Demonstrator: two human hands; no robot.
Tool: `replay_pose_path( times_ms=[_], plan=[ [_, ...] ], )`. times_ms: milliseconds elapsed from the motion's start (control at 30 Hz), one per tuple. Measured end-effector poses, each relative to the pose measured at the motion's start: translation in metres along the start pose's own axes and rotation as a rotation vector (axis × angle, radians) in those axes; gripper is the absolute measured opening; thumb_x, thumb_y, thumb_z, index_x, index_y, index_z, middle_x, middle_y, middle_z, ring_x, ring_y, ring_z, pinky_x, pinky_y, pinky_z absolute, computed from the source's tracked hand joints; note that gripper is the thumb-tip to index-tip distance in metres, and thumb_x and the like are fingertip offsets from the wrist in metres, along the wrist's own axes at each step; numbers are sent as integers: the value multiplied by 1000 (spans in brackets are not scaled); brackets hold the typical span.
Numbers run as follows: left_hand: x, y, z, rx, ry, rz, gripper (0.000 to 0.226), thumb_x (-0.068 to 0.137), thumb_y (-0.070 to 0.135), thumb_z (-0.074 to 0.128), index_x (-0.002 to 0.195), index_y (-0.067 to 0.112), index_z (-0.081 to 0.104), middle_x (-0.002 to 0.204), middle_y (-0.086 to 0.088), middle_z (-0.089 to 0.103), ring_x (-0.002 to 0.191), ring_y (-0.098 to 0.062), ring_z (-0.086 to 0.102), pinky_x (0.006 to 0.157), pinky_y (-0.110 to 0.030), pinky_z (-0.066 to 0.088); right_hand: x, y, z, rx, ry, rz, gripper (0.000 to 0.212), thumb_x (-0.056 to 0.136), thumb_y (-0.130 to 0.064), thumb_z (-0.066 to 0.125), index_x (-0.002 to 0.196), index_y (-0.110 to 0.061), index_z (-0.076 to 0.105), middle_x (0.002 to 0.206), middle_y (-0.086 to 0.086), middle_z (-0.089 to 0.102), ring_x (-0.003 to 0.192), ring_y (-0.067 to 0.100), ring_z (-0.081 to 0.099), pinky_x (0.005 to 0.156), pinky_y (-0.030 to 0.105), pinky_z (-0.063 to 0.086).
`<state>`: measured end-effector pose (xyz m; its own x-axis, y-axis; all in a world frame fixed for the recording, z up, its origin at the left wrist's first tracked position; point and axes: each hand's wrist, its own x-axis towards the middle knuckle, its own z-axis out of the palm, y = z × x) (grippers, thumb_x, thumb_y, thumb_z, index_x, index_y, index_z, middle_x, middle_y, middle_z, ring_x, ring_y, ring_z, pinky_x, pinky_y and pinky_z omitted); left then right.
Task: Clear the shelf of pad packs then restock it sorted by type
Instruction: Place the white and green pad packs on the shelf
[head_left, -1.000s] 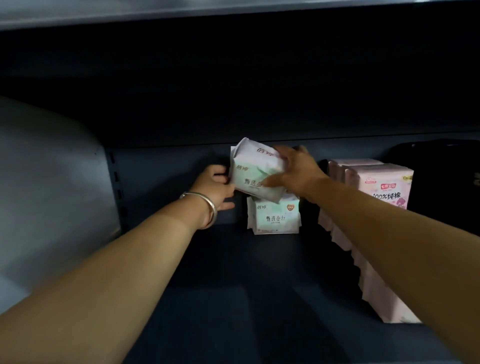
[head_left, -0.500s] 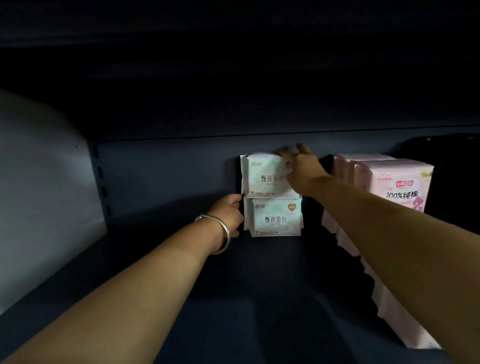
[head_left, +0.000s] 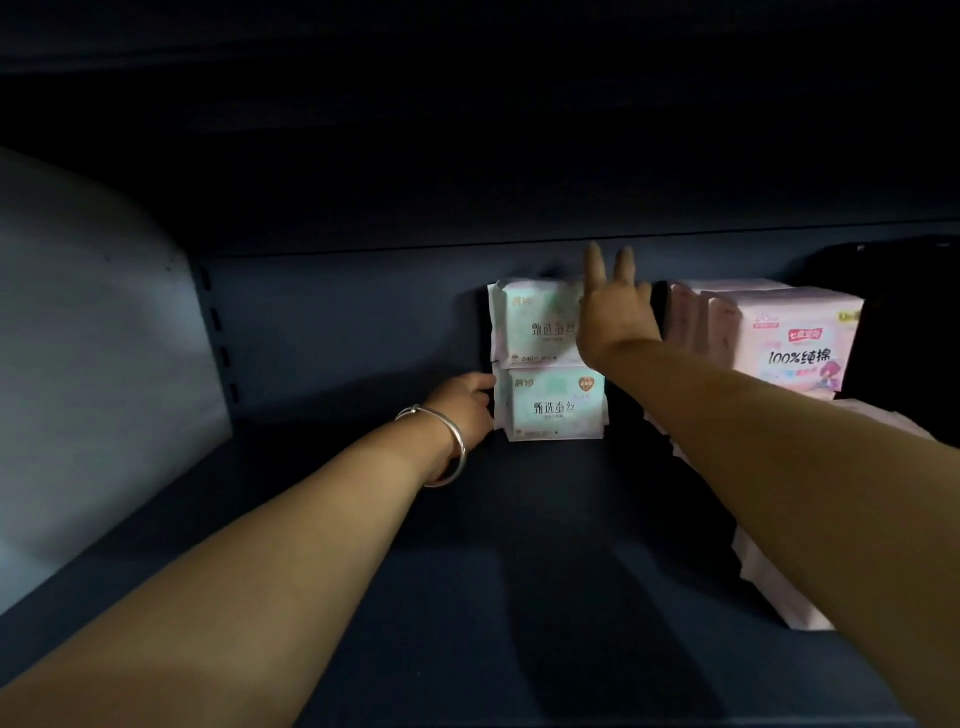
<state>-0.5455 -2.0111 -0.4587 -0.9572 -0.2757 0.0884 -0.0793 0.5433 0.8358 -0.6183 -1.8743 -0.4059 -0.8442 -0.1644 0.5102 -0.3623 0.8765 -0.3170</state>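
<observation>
- Head view, right hand (head_left: 615, 317): raised in front of the upper mint-green pad pack (head_left: 535, 325), fingers straight and spread, pointing up toward the back of the shelf; it grips nothing, and whether the palm touches the pack cannot be told.
- Left hand (head_left: 465, 408): at the left edge of the lower mint-green pad pack (head_left: 553, 405), fingers reaching behind or against that edge; the fingertips are hidden, so whether they are curled or straight cannot be told. A silver bangle (head_left: 441, 447) circles the wrist.
- The two mint-green packs stand upright, one stacked directly on the other, against the dark back panel (head_left: 337, 322).
- Just to the right, across a narrow dark gap, pink pad packs (head_left: 784, 338) stand in a row that runs forward along the right side; the front one reads "100%" with Chinese characters.
- All packs sit on the dark blue shelf (head_left: 493, 597).
- At the left, a pale grey side panel (head_left: 93, 364) closes the bay, with a slotted upright (head_left: 218, 338) beside it.
</observation>
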Motion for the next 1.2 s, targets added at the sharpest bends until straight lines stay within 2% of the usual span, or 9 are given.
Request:
replay_pose_path(
  times_ms=[100,233,400,500,667,767,900,1067,1200],
  plan=[
    [-13,-2,-6,235,23,50,46,89,-4,52,133,9,49,135,-12,52,124,-24,50,104,-29,40,-24,-4,-7,-95,8,-69,76,83,9,51,148,-6,14,153,21,12,133,40,26,99,40,41],
    [-54,2,-12,540,28,99,38,90,14,57,128,13,55,130,-8,57,119,-24,54,101,-30,42,-76,-11,-21,-234,-133,-251,51,85,3,50,135,-8,46,131,15,49,123,32,42,100,39,43],
    [-139,9,-6,657,62,205,41,89,21,60,129,11,54,131,-11,56,120,-27,53,100,-28,41,-174,-4,-55,-252,-286,-309,43,86,-1,48,127,-10,56,129,17,54,120,34,48,99,39,43],
    [-199,6,4,634,131,289,39,87,21,63,123,9,56,124,-16,54,115,-30,53,101,-34,40,-238,11,-73,-202,-255,-349,40,85,-3,52,124,-6,57,126,18,55,120,37,45,98,43,44],
    [-301,-26,40,615,248,444,34,82,19,65,113,8,57,115,-15,51,110,-33,47,96,-43,40,-346,47,-77,-133,-178,-460,45,80,-1,55,125,-5,55,139,16,43,122,37,37,95,42,38],
    [-346,-68,75,634,113,367,40,78,28,65,113,11,56,114,-14,51,109,-34,49,94,-46,41,-406,74,-60,-55,-252,-475,47,76,1,58,123,-4,57,137,17,46,118,39,41,94,44,41],
    [-385,-129,128,772,-216,130,54,81,35,67,128,20,46,130,-7,42,124,-29,40,101,-44,36,-469,120,-12,-56,-581,-405,42,81,-7,60,122,-6,54,124,13,52,115,35,47,92,43,44],
    [-406,-185,187,798,-460,6,67,78,36,71,136,26,39,135,-3,38,128,-25,34,104,-40,32,-526,170,46,-153,-995,-308,86,77,-33,73,147,-18,25,149,7,29,134,29,29,111,42,30],
    [-402,-208,208,776,-563,-21,74,75,32,74,138,26,37,137,-1,37,131,-23,30,106,-37,30,-542,186,74,-154,-1080,-281,103,68,-39,80,148,-22,17,147,5,26,133,27,25,111,42,30]
  ],
)
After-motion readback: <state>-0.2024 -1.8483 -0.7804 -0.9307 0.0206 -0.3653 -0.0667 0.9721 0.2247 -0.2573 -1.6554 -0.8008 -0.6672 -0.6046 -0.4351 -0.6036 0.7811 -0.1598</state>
